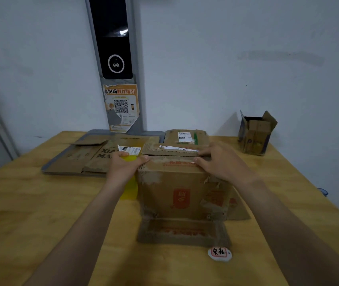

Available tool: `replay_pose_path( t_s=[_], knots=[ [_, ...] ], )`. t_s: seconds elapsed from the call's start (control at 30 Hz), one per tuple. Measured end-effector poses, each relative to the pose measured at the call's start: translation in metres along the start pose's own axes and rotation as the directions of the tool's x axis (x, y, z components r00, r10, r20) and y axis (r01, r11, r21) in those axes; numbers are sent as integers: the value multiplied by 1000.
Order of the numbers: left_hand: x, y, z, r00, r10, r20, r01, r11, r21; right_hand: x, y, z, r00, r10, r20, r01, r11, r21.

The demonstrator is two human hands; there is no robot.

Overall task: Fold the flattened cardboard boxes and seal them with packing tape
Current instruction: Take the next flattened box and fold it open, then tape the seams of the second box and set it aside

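Left hand (pixel 125 164) holds one yellow tape (pixel 131 189); right hand (pixel 219 160) presses one box (pixel 176 196).

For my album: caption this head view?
Left hand and right hand rest on a worn cardboard box, on a wooden table.

Both bare arms are stretched out ahead of the person, left forearm (pixel 77 223) and right forearm (pixel 288 213) angling in toward each other. The left grip (pixel 123 168) is held back-up with the wrist straight. Its fingers (pixel 122 154) curl over a yellow object (pixel 131 158), and its thumb reaches out to the right. The right grip (pixel 222 162) sits level with it, a little apart, palm down. Its fingers lie fairly straight, pointing left and pressed flat on top of the box (pixel 174 193), the thumb lying along the near top edge.
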State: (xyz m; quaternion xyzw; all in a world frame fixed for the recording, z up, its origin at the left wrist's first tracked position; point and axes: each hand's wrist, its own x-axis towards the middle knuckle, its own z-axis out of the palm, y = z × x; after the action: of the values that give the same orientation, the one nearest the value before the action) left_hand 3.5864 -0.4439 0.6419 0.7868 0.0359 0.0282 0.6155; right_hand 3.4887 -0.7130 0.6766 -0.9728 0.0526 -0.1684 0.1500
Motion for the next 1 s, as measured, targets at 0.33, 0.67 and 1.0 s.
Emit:
replay_pose_path(
  t_s=[0.33, 0.67, 1.0],
  knots=[
    [-40, 0, -8, 998, 56, -14, -56, 998, 37, -33, -3, -14, 1000, 2, -9, -2, 1000, 24],
    [-72, 35, -28, 997, 31, -73, -42, 986, -160, -54, 0, -21, 997, 78, 13, -79, 994, 72],
    [-108, 135, -13, 927, 199, 319, 8, 838, -545, -54, 2, -18, 997, 69, 35, -71, 995, 71]
  ],
)
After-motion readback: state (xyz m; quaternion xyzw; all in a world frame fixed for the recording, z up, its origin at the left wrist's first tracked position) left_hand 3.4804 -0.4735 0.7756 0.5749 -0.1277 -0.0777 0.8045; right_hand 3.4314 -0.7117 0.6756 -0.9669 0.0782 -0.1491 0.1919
